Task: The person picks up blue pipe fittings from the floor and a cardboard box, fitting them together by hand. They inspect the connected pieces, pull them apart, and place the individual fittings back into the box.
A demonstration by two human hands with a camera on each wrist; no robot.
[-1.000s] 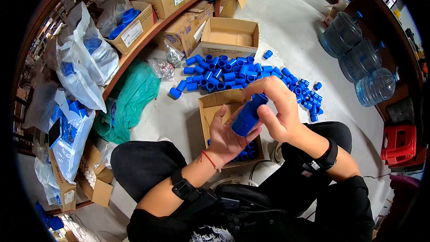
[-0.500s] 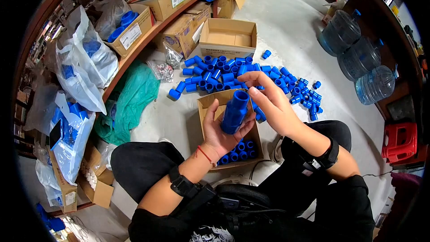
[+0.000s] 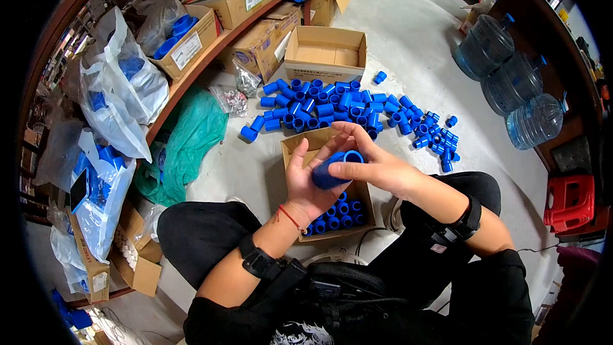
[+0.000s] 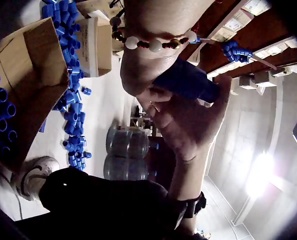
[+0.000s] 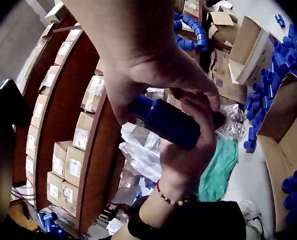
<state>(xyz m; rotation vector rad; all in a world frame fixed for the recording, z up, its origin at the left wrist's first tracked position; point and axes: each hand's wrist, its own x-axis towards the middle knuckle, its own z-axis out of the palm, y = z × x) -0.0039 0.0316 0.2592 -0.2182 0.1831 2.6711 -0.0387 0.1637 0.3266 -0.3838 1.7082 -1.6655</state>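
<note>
On grey flr [image 3: 418,45], blue fittings [image 3: 325,110] btwn 2 boxes [image 3: 322,75].

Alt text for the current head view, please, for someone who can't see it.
Left hand cradling a blue plastic fitting, right hand at its open end, above a cardboard box holding similar fittings. Beyond it, loose blue fittings lie on the floor near another box.

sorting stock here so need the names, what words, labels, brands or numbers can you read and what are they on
"LESSO", probably, blurred: lower-left carton.
White labels on the shelf cartons: too small to read.
Print on the open carton behind the pile: too small to read.
Held blue fitting: no readable marking.
</note>
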